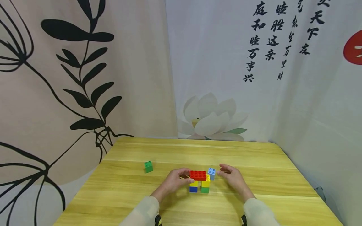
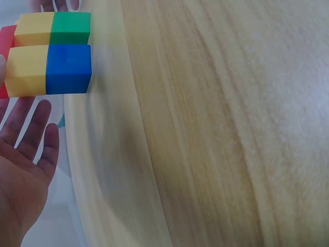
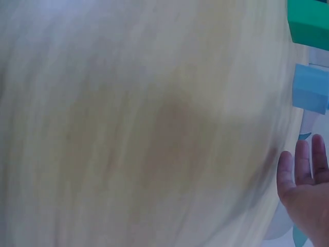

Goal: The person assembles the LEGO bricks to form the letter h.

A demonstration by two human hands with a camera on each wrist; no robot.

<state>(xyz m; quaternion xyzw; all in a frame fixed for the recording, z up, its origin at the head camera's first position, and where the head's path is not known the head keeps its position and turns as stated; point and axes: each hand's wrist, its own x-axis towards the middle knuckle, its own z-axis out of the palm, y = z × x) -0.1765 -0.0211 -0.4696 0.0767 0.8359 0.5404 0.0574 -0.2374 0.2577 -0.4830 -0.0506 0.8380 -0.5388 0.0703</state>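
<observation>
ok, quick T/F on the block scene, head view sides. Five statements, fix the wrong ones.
1. The left hand is at the left end of the red block. True.
2. The red block spans two columns, over the left yellow block and the right yellow block. True.
3. The left column has green at its base. False: its base is the dark blue block; the right column has the green base block.
4. The light blue block lies between the red block and the right hand. True.
5. The separate green block stands right of the right hand. False: the separate green block is left of the left hand, farther back on the table.
</observation>
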